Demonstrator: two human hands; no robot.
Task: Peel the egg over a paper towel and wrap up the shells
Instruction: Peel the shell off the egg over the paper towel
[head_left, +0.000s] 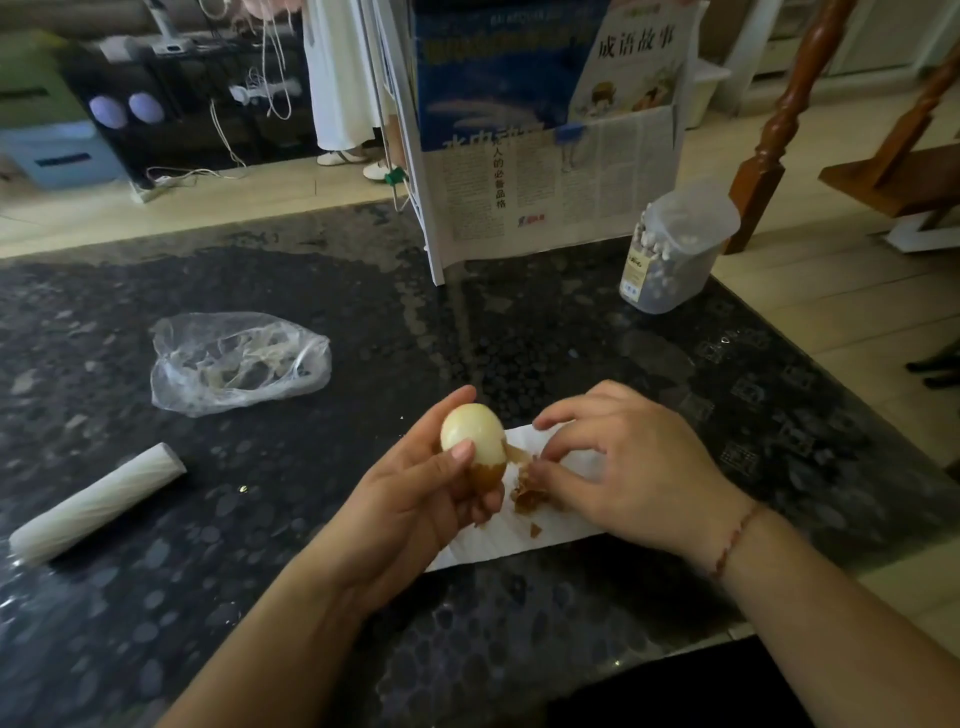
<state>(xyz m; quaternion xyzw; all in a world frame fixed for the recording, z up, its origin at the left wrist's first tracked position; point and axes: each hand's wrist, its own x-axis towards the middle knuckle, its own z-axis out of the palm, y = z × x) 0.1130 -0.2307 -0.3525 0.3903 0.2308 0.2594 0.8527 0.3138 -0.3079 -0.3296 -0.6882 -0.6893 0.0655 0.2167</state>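
Dark speckled stone worktop (545, 332), dim room, wooden floor beyond; an open newspaper (550, 192) stands upright at the far edge with a clear lidded plastic jar (675, 249) just beside it. Left of centre lies a crumpled clear plastic bag (236, 361); nearer, a rolled white cylinder (96, 501), possibly the paper roll, cannot confirm. A paper towel (498, 538) is spread flat in front of the person. Left hand (415, 499) holds the egg (474, 434) upright above the towel's left part, thumb on the front, fingers curled behind. Upper portion is bare and pale; a brown shell band (488, 475) remains round the lower end. Right hand (628, 462) is just beside the egg, thumb and forefinger pinched narrow on a shell flake at the egg's right flank; other fingers spread loosely. Brown shell fragments (530, 499) lie on the towel under both hands. Judgement: peeling well advanced, wrapping not begun. Peeled surface likely smooth, moist and slippery, soft enough to gouge under a nail; best cradled around the middle with light pressure rather than squeezed. Shell is brittle and light, best lifted at a broken edge. Towel is thin and limp; fold from the corners inward so crumbs stay enclosed.
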